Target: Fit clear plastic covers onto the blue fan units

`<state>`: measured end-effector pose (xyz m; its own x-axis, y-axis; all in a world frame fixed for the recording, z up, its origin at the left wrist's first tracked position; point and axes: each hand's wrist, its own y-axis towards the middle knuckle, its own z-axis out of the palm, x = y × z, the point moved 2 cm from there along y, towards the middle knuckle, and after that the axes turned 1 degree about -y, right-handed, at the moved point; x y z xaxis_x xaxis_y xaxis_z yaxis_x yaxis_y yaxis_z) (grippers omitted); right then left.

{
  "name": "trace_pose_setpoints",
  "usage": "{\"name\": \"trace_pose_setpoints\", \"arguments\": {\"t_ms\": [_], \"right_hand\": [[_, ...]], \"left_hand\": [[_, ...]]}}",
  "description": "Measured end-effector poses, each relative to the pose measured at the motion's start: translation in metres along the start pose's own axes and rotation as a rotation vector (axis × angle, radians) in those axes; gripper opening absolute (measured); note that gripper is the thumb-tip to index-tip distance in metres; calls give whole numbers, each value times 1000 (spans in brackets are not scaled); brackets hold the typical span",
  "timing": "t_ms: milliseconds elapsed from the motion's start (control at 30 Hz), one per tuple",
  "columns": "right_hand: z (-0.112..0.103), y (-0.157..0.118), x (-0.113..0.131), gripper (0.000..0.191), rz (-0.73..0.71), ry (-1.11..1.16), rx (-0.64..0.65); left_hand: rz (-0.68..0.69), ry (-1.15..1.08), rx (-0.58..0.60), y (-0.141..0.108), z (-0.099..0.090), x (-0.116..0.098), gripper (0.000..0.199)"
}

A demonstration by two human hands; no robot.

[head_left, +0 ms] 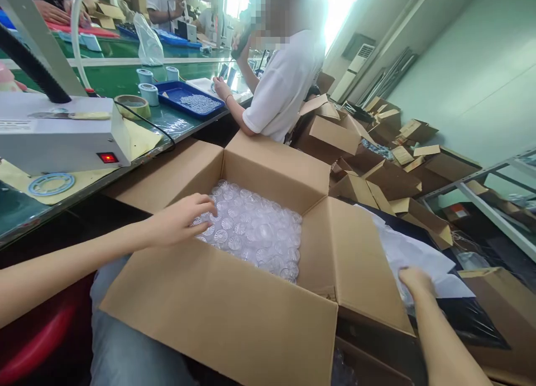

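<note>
A large open cardboard box (pixel 268 308) sits before me with its flaps folded out. Clear round plastic pieces (pixel 255 229) with ribbed tops fill it in packed rows. My left hand (pixel 190 218) hovers over the box's left side, fingers apart and holding nothing; whether the fingertips touch the pieces I cannot tell. Off to the right, beyond the side flap, my right hand (pixel 419 285) has its fingers curled on a thin white sheet (pixel 412 249). That sheet lies crumpled over black plastic, and my fingertips are partly hidden.
On the green workbench (pixel 113 70) at left stand a white machine (pixel 62 132) with a lit red switch, a tape roll (pixel 133 105) and a blue tray (pixel 196 98) of small parts. A co-worker in a white shirt (pixel 285 81) sits ahead. Cardboard boxes (pixel 389 179) crowd the right.
</note>
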<state>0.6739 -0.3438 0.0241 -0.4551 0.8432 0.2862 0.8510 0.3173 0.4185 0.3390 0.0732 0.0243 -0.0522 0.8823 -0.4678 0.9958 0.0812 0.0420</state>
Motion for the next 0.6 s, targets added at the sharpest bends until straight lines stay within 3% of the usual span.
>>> {"name": "trace_pose_setpoints", "arguments": {"t_ms": [33, 133, 233, 333, 433, 600], "right_hand": [[1, 8, 8, 24, 14, 37, 7], [32, 15, 53, 36, 18, 168, 107], [107, -13, 124, 31, -66, 313, 443], [185, -52, 178, 44, -52, 416, 698], [230, -70, 199, 36, 13, 522, 818], [247, -52, 205, 33, 165, 788, 902]], "left_hand": [[-103, -41, 150, 24, 13, 7, 24], [-170, -47, 356, 96, 60, 17, 22], [-229, -35, 516, 141, 115, 17, 27], [-243, -44, 549, 152, 150, 18, 30], [-218, -82, 507, 145, 159, 30, 31], [-71, -202, 258, 152, 143, 38, 63]]}}
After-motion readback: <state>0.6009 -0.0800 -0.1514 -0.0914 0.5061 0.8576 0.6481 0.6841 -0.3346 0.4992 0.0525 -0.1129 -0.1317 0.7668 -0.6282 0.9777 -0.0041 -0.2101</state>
